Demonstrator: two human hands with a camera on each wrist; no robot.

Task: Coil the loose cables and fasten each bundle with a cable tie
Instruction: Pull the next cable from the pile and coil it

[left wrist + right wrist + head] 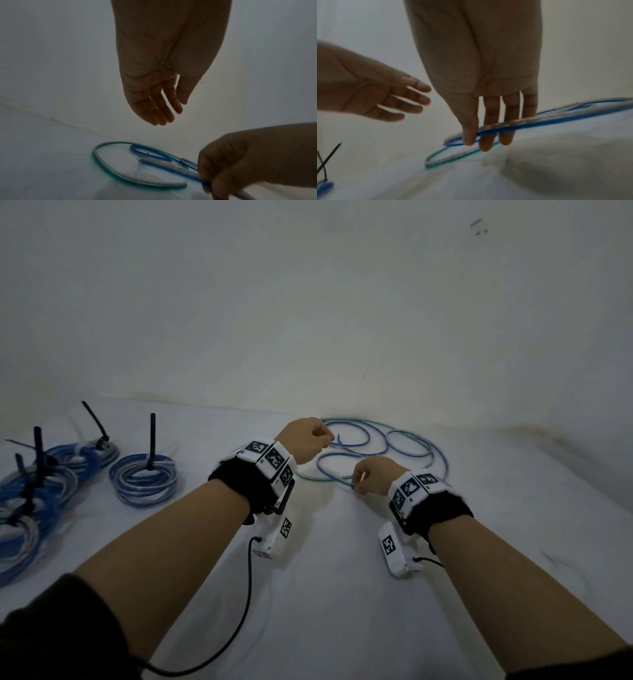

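Currently: right hand (371,475) grip pinching blue cable (513,125); left hand (303,440) grip relaxed, holding nothing, just beyond; tied bundles (144,479) far left.

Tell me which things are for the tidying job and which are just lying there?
For the job now:
- loose blue and green cable
- right hand, gripping it
- left hand, open above it

Lying there:
- finished blue cable coils with black ties
- white cloth-covered table
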